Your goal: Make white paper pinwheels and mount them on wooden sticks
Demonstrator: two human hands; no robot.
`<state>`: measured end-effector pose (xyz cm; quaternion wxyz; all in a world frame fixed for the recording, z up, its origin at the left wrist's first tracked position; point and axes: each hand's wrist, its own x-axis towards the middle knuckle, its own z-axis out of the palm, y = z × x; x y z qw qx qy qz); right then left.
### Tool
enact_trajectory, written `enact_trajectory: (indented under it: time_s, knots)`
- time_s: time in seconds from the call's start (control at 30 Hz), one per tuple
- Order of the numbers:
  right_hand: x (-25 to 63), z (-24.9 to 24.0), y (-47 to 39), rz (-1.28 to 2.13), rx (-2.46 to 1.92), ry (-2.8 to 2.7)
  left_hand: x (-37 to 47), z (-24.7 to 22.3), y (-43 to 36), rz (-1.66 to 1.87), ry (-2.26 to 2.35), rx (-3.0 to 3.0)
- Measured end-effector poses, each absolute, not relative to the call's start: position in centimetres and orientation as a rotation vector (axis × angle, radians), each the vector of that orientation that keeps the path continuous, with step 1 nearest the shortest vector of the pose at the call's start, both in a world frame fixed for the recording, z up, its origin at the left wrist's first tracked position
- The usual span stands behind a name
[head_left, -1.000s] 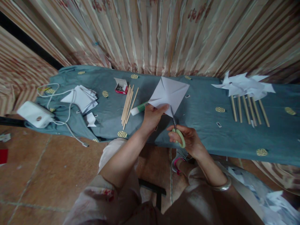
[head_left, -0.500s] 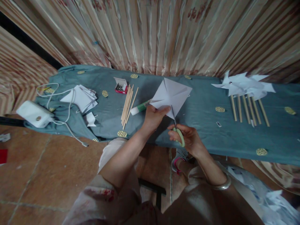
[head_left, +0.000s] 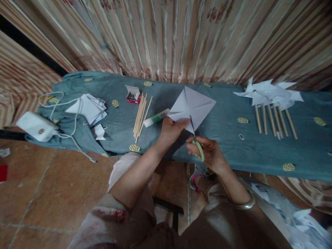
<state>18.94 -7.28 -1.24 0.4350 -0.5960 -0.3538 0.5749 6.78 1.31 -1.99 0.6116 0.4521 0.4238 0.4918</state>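
My left hand (head_left: pixel 172 129) pinches a white square of paper (head_left: pixel 194 103) near its lower left side, thumb on top. The sheet is creased along its diagonals and held corner-up above the cloth. My right hand (head_left: pixel 207 148) grips green-handled scissors (head_left: pixel 199 149). Their blades are at the paper's lower corner, along a diagonal crease. Just left of the paper lies a glue stick (head_left: pixel 155 118), green and white. Beside it rest several wooden sticks (head_left: pixel 140 116) and an open small red-and-white box (head_left: pixel 133 95) of small metal pieces.
Paper pinwheels (head_left: pixel 272 91) on wooden sticks lie to the right on the blue-green cloth (head_left: pixel 223 138). At left are stacked paper sheets (head_left: pixel 90 107), a paper scrap (head_left: pixel 99 132) and a white power block (head_left: pixel 37 126) with cables. Below right sits a bag (head_left: pixel 293 214) with paper pieces.
The paper has shifted slightly to the right and turned a little in my left hand. My right hand keeps the scissors at its lower corner, nearly unmoved.
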Motion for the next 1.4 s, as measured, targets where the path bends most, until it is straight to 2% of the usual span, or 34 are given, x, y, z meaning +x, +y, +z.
enact_trajectory:
  time_s: [1.4]
  knots:
    - [18.94, -0.71, -6.96, 1.436, -1.513, -0.814, 6.91, -2.66, 1.24, 1.104, 0.940, 1.099]
